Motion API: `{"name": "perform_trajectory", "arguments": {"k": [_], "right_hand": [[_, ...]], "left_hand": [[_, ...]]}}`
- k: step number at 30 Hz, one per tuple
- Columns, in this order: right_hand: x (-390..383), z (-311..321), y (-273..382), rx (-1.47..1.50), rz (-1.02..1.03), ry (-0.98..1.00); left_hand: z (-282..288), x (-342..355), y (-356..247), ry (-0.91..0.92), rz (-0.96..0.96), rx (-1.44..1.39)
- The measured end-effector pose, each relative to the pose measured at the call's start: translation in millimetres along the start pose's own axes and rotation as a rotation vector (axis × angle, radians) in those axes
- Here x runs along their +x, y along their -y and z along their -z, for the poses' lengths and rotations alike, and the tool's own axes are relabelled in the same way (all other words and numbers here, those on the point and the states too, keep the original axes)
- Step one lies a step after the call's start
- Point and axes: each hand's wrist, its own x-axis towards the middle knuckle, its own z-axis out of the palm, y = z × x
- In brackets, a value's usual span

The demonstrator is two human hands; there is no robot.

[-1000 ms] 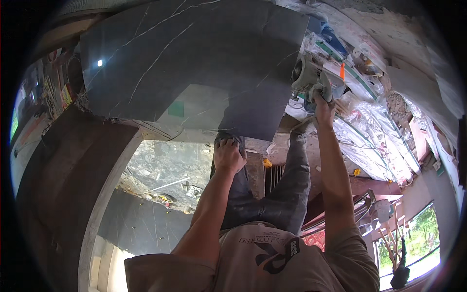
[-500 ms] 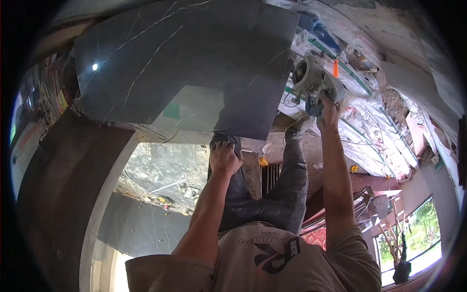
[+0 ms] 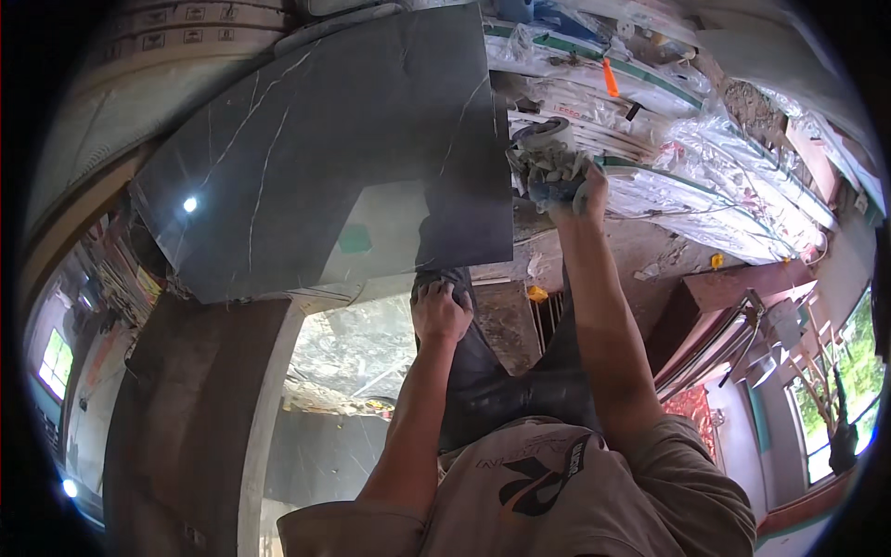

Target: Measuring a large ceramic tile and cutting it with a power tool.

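Observation:
A large dark grey slab [image 3: 343, 121] with white veins spreads across the upper middle, its right edge beside a dusty handheld stone cutter [image 3: 546, 160]. My right hand [image 3: 585, 197] is wrapped round the cutter's body, holding it up close to that edge. The blade cannot be made out from here. On my left knee, just below the slab's near edge, rests my left hand [image 3: 442, 311], empty, its fingers bent and slightly apart. A pale reflection with a green patch shows on the slab's surface.
Long plastic-wrapped lengths [image 3: 668, 195] lie along the right, with an orange pointed piece [image 3: 610, 78] among them. A brown panel [image 3: 186, 399] stands at the left. Stacked cartons [image 3: 190, 28] are at the far left. A yellow object [image 3: 537, 293] lies between my legs.
The cutter in my right hand has moved left and turned, coming nearer the slab's right edge. My view has shifted; my left hand stays on the knee.

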Motion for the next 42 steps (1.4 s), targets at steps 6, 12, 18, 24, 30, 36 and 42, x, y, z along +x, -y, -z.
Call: {"name": "perform_trajectory", "arguments": {"k": [6,12,18,24,30,36,42], "right_hand": [[4.6,23.6,-17.0,0.120,-0.068,0.007],[8.9,30.0,-19.6,0.108,-0.065,-0.162],[12.3,24.3,-18.8,0.105,-0.085,-0.212],[10.7,21.7,-18.2,0.158,-0.105,-0.156],[13.0,23.4,-23.3,0.169,-0.137,-0.148],[29.7,40.5,-27.5,0.162,-0.110,-0.127],[11.5,14.7,-27.0,0.132,-0.090,-0.204]], "left_hand": [[1.5,1.8,0.0,-0.001,0.004,0.020],[3.1,2.2,0.7,-0.006,0.001,0.004],[1.7,1.3,0.9,-0.002,0.010,0.000],[0.3,1.0,1.3,-0.024,-0.007,0.007],[-3.3,0.4,4.1,-0.029,-0.008,0.018],[1.5,3.4,-1.0,-0.020,-0.010,0.023],[3.9,0.9,1.6,-0.004,0.038,0.029]]}}
